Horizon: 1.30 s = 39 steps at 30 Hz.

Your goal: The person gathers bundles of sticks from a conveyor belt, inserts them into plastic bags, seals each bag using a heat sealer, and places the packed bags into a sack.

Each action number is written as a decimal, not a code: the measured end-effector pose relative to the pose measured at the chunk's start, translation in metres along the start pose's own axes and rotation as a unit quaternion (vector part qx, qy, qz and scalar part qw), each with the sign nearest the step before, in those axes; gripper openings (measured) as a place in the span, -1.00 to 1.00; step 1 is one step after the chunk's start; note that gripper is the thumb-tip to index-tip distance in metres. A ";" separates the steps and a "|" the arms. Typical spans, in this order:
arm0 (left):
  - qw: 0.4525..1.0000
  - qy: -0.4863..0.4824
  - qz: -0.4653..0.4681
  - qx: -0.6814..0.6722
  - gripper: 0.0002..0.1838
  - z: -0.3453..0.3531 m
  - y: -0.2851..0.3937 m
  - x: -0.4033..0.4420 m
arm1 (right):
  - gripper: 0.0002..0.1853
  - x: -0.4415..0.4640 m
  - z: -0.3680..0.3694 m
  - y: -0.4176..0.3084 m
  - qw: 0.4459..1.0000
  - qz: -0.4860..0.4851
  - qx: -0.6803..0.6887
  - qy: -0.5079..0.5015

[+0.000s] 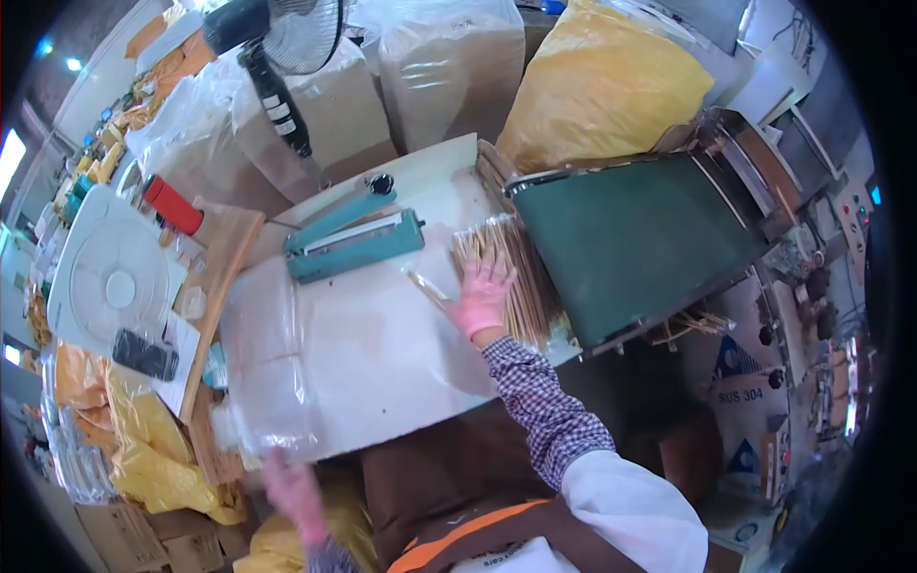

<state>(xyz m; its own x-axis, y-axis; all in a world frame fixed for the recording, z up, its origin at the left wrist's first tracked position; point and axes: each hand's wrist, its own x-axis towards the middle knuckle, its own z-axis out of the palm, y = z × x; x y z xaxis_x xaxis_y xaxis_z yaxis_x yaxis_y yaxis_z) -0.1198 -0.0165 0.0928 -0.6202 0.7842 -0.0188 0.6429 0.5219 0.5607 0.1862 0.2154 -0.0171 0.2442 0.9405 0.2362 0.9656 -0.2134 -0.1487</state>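
My right hand [484, 294], in a pink glove, lies with spread fingers on a pile of thin wooden sticks [521, 277] at the right side of the white work surface. A small narrow piece [427, 286] sticks out just left of that hand; what it is I cannot make out. My left hand [294, 497], also pink-gloved, is smeared by motion at the table's front left edge. It is close to the lower end of a stack of clear plastic bags [272, 372]. Behind both hands is a teal bag sealer [355, 246] with its arm raised.
A green conveyor belt [635, 244] stands right of the sticks. On the left are a wooden board [224, 277], a red bottle [174, 205], a phone [145, 354] and a white fan [119, 286]. Wrapped boxes [454, 76] and a yellow sack [602, 86] line the back.
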 end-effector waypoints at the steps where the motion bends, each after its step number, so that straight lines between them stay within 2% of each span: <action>1: 0.983 -0.054 0.084 -0.156 -0.54 0.060 -0.003 0.018 | 0.04 0.009 0.012 0.011 0.999 0.005 -0.035 0.001; 2: 0.969 -0.170 0.116 -0.139 -0.48 0.103 0.025 0.039 | 0.06 0.014 0.013 0.024 0.998 0.053 -0.005 -0.026; 3: 0.961 -0.187 0.130 -0.157 -0.42 0.160 0.035 0.054 | 0.07 0.018 0.007 0.036 0.993 0.100 0.024 -0.052; 4: 0.950 -0.196 0.224 -0.093 -0.36 0.218 0.036 0.078 | 0.09 0.023 0.004 0.050 0.985 0.145 0.052 -0.076; 5: 0.943 -0.223 0.213 -0.125 -0.32 0.258 0.064 0.088 | 0.06 0.027 0.005 0.065 0.973 0.189 0.100 -0.090; 7: 0.924 -0.194 0.277 -0.177 -0.29 0.307 0.132 0.094 | 0.05 0.030 0.015 0.082 0.946 0.250 0.160 -0.130; 9: 0.918 -0.195 0.273 -0.210 -0.25 0.360 0.183 0.093 | 0.09 0.035 0.021 0.091 0.925 0.283 0.182 -0.176; 11: 0.904 -0.264 0.232 -0.243 -0.22 0.361 0.227 0.074 | -0.01 0.039 0.019 0.087 0.929 0.239 0.223 -0.175; 13: 0.923 -0.252 0.198 -0.213 -0.25 0.368 0.231 0.057 | -0.07 0.036 0.040 0.081 0.938 0.183 0.242 -0.166; 14: 0.932 -0.244 0.180 -0.200 -0.26 0.367 0.230 0.050 | -0.15 0.033 0.015 0.071 0.922 0.179 0.286 -0.189; 16: 0.880 -0.306 0.125 -0.340 -0.29 0.309 0.217 0.030 | -0.18 0.006 -0.002 0.062 0.907 0.148 0.342 -0.197; 17: 0.846 -0.330 0.097 -0.407 -0.31 0.281 0.200 0.021 | -0.19 -0.015 -0.008 0.060 0.897 0.131 0.370 -0.203; 18: 0.837 -0.346 0.093 -0.412 -0.32 0.273 0.169 0.014 | -0.27 -0.041 -0.012 0.059 0.871 0.120 0.426 -0.215; 19: 0.829 -0.362 0.092 -0.417 -0.32 0.265 0.132 0.002 | -0.32 -0.072 -0.016 0.059 0.807 0.130 0.520 -0.249; 21: 0.765 -0.409 0.060 -0.495 -0.31 0.222 0.077 -0.040 | -0.45 -0.138 -0.004 0.068 0.672 0.140 0.658 -0.311; 22: 0.804 -0.371 0.109 -0.452 -0.31 0.211 0.037 -0.064 | -0.47 -0.173 0.008 0.076 0.634 0.157 0.679 -0.334; 23: 0.859 -0.382 0.036 -0.338 -0.30 0.169 0.031 -0.089 | -0.50 -0.199 -0.006 0.075 0.643 0.169 0.668 -0.334; 24: 0.821 -0.371 0.027 -0.433 -0.28 0.162 0.011 -0.112 | -0.54 -0.210 -0.039 0.066 0.614 0.184 0.679 -0.358; 25: 0.778 -0.414 0.005 -0.473 -0.27 0.173 -0.016 -0.121 | -0.55 -0.222 -0.031 0.060 0.573 0.177 0.697 -0.393; 26: 0.755 -0.462 -0.048 -0.462 -0.36 0.188 -0.037 -0.120 | -0.49 -0.232 -0.020 0.053 0.649 0.099 0.658 -0.369; 27: 0.777 -0.463 0.006 -0.425 -0.50 0.189 -0.035 -0.112 | -0.29 -0.236 -0.001 0.044 0.697 0.033 0.621 -0.358; 28: 0.774 -0.431 0.050 -0.461 -0.63 0.182 -0.016 -0.101 | -0.11 -0.224 -0.041 0.017 0.814 0.030 0.520 -0.258; 29: 0.792 -0.404 0.153 -0.432 -0.66 0.167 0.006 -0.081 | -0.01 -0.199 -0.068 0.009 0.791 0.018 0.535 -0.297; 30: 0.809 -0.358 0.187 -0.428 -0.65 0.134 0.044 -0.073 | 0.03 -0.180 -0.093 -0.002 0.783 0.011 0.566 -0.259; 32: 0.825 -0.291 0.230 -0.427 -0.59 0.128 0.057 -0.034 | 0.08 -0.146 -0.133 -0.020 0.661 -0.076 0.721 -0.196; 33: 0.823 -0.332 0.289 -0.357 -0.49 0.120 0.058 -0.003 | 0.10 -0.135 -0.142 -0.019 0.678 -0.109 0.708 -0.167; 35: 0.775 -0.421 0.289 -0.372 -0.46 0.083 0.090 0.012 | 0.15 -0.114 -0.149 -0.028 0.693 -0.192 0.683 -0.127; 36: 0.775 -0.385 0.382 -0.324 -0.49 0.089 0.092 0.023 | 0.20 -0.105 -0.141 -0.032 0.761 -0.254 0.595 -0.053; 38: 0.766 -0.292 0.529 -0.218 -0.53 0.118 0.083 0.049 | 0.20 -0.087 -0.099 -0.034 0.682 -0.285 0.665 -0.105; 39: 0.754 -0.237 0.589 -0.169 -0.54 0.132 0.076 0.060 | 0.19 -0.083 -0.096 -0.036 0.686 -0.318 0.647 -0.101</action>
<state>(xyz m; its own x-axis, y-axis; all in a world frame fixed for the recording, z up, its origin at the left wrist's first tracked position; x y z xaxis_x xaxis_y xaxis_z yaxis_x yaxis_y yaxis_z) -0.0488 0.1146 0.0253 0.5721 0.7113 0.4085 0.4216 -0.6822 0.5974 0.1397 0.1194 0.0608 -0.3323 0.7801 0.5301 -0.0472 0.5475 -0.8354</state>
